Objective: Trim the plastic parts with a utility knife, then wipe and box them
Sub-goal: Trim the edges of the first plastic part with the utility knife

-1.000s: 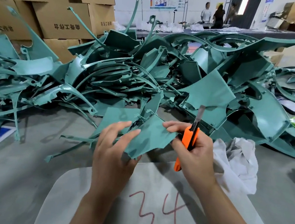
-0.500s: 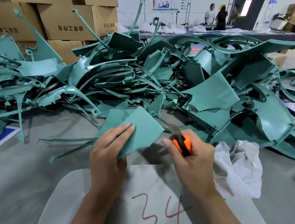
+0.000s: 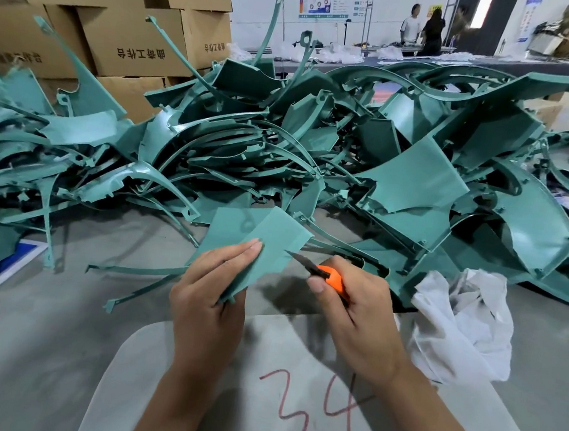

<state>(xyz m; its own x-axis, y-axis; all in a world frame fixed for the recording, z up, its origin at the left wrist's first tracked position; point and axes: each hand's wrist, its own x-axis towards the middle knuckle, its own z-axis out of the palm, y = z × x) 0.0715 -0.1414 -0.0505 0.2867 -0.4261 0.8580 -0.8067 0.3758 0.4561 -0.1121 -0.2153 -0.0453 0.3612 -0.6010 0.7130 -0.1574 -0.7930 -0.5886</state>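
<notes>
Head view, I log that since 1 second ago my right hand, fingers clamped on the utility knife, swung its blade to the green panel at 12 o'clock, left hand pinching it: trimming resumes.

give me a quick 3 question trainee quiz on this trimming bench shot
1. Which hand grips the orange utility knife?
2. True or false: the blade points at the edge of the green plastic part that the other hand holds.
3. What lies on the table just right of the knife hand: A) white cloth B) cardboard box C) phone?

Key: 1 right; 2 true; 3 A
</notes>
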